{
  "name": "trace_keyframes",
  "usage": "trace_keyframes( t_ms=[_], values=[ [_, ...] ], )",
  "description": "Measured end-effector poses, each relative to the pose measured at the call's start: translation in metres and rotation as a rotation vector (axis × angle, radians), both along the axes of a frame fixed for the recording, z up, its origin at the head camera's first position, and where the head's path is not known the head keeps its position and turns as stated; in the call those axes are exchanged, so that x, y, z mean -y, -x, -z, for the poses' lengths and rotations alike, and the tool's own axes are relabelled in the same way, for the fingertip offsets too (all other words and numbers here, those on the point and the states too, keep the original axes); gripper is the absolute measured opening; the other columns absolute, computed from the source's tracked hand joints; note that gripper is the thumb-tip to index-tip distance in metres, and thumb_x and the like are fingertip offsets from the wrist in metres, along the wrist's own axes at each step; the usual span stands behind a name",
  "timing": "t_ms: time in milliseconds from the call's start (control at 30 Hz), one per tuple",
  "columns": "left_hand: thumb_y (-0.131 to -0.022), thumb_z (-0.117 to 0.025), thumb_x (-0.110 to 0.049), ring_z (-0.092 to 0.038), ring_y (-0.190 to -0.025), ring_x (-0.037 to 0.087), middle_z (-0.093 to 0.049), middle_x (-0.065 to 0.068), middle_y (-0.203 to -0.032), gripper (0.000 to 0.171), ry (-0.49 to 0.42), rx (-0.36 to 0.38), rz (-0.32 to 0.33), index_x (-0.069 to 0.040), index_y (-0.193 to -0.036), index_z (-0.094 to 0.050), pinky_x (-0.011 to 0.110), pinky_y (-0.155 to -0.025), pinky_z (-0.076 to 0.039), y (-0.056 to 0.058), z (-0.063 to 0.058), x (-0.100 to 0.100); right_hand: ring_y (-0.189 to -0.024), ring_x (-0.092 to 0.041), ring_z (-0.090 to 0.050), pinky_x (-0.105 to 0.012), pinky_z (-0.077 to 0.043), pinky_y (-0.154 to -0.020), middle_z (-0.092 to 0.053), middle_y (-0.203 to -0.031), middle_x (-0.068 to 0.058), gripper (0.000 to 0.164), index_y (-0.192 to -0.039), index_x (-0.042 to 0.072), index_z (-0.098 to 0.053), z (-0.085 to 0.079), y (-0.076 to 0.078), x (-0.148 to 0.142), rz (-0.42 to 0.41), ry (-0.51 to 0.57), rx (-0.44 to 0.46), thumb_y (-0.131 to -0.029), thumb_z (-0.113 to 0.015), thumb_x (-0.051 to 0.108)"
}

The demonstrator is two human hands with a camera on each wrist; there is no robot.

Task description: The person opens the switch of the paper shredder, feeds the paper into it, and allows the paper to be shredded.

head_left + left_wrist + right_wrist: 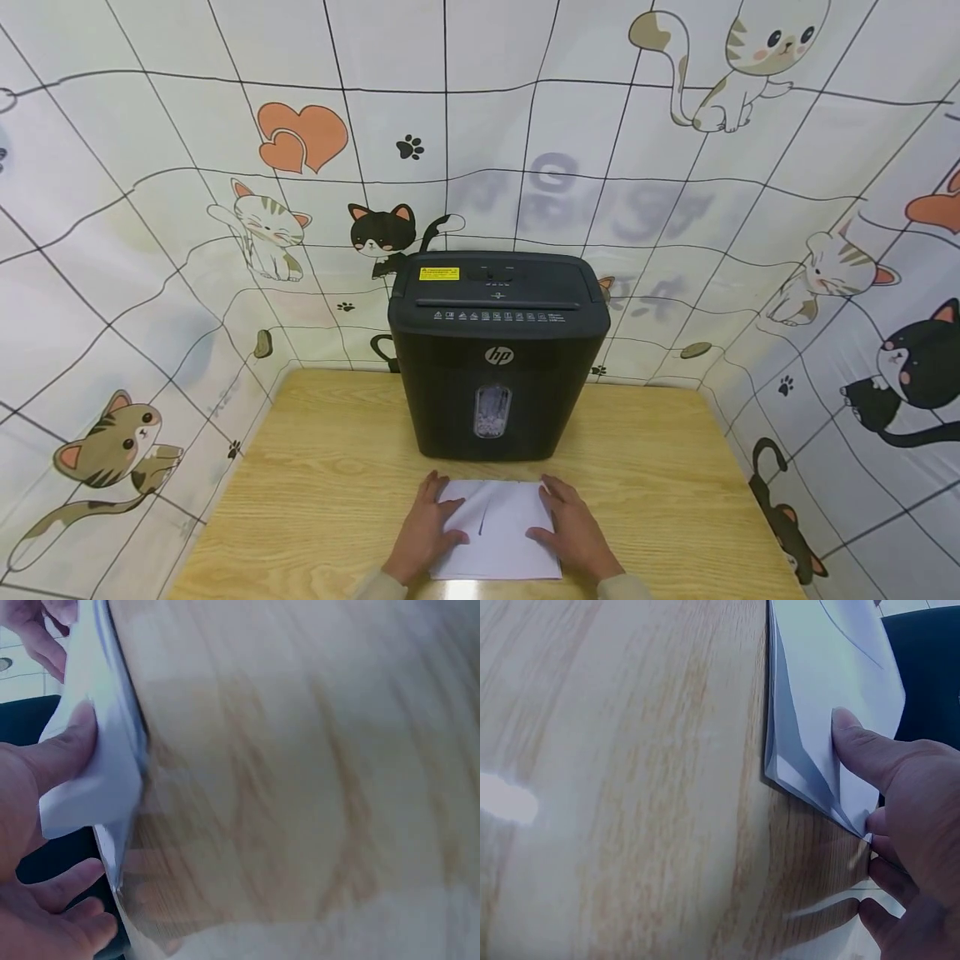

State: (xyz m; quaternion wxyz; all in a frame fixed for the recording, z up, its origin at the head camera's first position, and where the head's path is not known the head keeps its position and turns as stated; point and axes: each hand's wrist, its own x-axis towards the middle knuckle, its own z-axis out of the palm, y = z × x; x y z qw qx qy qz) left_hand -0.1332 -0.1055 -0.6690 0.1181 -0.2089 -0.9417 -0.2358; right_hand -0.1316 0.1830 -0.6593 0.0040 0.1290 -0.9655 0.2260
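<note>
A small stack of white paper sheets (504, 552) lies on the table in front of the shredder, with a dark line on its top sheet. At its left edge my left hand (427, 532) holds the stack, thumb on top. My right hand (576, 529) grips the opposite edge in the same way. In the right wrist view the layers of the paper (832, 690) spread slightly apart at a corner, where the fingertips meet the edge. The left wrist view shows the left thumb (71, 746) on the paper (112, 761), its other fingers by the edge.
A black HP paper shredder (457, 383) stands upright behind the paper, its small window (492, 410) showing shreds. Underneath is a wood-grain table (322, 467). Cloth with cat drawings (480, 125) encloses the table's back and sides.
</note>
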Motion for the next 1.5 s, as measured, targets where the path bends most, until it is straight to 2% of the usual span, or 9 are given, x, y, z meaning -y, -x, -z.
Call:
trace_keyframes(
  t_ms=[133,267,433,600,800,967,1100,1367,1500],
  values=[
    [-0.063,-0.093,-0.028,-0.049,-0.132,0.046,-0.063,0.023,-0.132,0.059,-0.127,0.062,0.010,-0.012,-0.117,-0.077,0.055,-0.104,-0.049,-0.001,-0.004,-0.002,-0.141,-0.038,-0.048,-0.054,-0.043,-0.113,-0.051,-0.153,-0.017,0.072,-0.136,-0.002,-0.063,0.000,0.000,0.000,-0.011,0.014,-0.029,-0.081,-0.086,0.038],
    [-0.068,-0.090,-0.011,-0.063,-0.114,0.030,-0.071,0.015,-0.123,0.071,-0.334,0.268,0.020,-0.014,-0.135,-0.068,0.040,-0.094,-0.055,0.000,-0.009,0.000,-0.139,-0.038,-0.050,-0.054,-0.045,-0.110,-0.052,-0.152,-0.017,0.071,-0.136,0.000,-0.064,0.003,-0.001,-0.001,-0.017,0.026,-0.052,-0.080,-0.087,0.037],
    [-0.072,-0.083,0.006,-0.070,-0.104,0.026,-0.071,0.023,-0.121,0.091,-0.565,0.478,0.002,-0.006,-0.154,-0.045,0.027,-0.083,-0.057,0.004,-0.011,0.004,-0.141,-0.037,-0.048,-0.054,-0.042,-0.113,-0.051,-0.154,-0.016,0.080,-0.145,0.003,-0.055,0.006,-0.001,-0.001,0.014,0.055,-0.017,-0.080,-0.087,0.037],
    [-0.071,-0.080,0.012,-0.069,-0.090,0.014,-0.075,0.021,-0.107,0.086,-0.711,0.559,-0.004,0.004,-0.149,-0.046,0.022,-0.075,-0.055,0.005,-0.012,0.008,-0.141,-0.039,-0.048,-0.056,-0.039,-0.115,-0.051,-0.152,-0.017,0.091,-0.152,0.004,-0.044,0.003,-0.002,0.000,0.094,0.175,0.048,-0.078,-0.089,0.033],
    [-0.074,-0.081,0.008,-0.070,-0.088,0.015,-0.075,0.020,-0.102,0.051,-0.730,0.568,-0.006,0.010,-0.122,-0.064,0.022,-0.073,-0.056,0.001,-0.010,0.010,-0.115,-0.026,-0.063,-0.050,-0.051,-0.102,-0.068,-0.122,-0.007,0.059,-0.134,0.009,-0.062,0.000,-0.001,-0.002,0.219,0.300,0.056,-0.082,-0.086,0.026],
    [-0.076,-0.081,0.006,-0.070,-0.089,0.023,-0.074,0.020,-0.101,0.048,-0.741,0.579,-0.062,0.011,-0.121,-0.066,0.024,-0.071,-0.057,0.000,-0.012,0.014,-0.092,-0.014,-0.068,-0.030,-0.058,-0.082,-0.072,-0.099,0.000,0.029,-0.112,0.012,-0.070,0.003,0.004,-0.005,0.313,0.532,0.132,-0.087,-0.083,0.019],
    [-0.077,-0.081,0.005,-0.068,-0.086,0.018,-0.074,0.019,-0.098,0.046,-0.750,0.581,-0.083,0.011,-0.120,-0.067,0.024,-0.069,-0.057,-0.001,-0.014,0.016,-0.077,-0.009,-0.065,-0.021,-0.055,-0.069,-0.071,-0.086,-0.003,0.016,-0.098,0.008,-0.072,-0.002,0.006,-0.007,0.359,0.725,0.192,-0.087,-0.082,0.014],
    [-0.095,-0.073,-0.019,-0.068,-0.079,0.015,-0.075,0.014,-0.093,0.032,-0.731,0.623,-0.125,0.007,-0.113,-0.070,0.027,-0.065,-0.057,0.005,-0.022,0.019,-0.070,-0.005,-0.064,-0.022,-0.055,-0.065,-0.072,-0.081,-0.003,0.010,-0.087,0.007,-0.073,-0.024,0.009,-0.009,0.316,0.748,0.148,-0.088,-0.081,0.013],
    [-0.098,-0.070,-0.019,-0.071,-0.080,0.016,-0.077,0.016,-0.095,0.033,-0.746,0.601,-0.117,0.008,-0.117,-0.069,0.026,-0.067,-0.058,0.008,-0.032,0.021,-0.071,-0.004,-0.063,-0.022,-0.055,-0.065,-0.071,-0.082,-0.003,0.009,-0.087,0.008,-0.071,-0.036,0.011,-0.010,0.294,0.767,0.135,-0.089,-0.079,0.010]
  ],
)
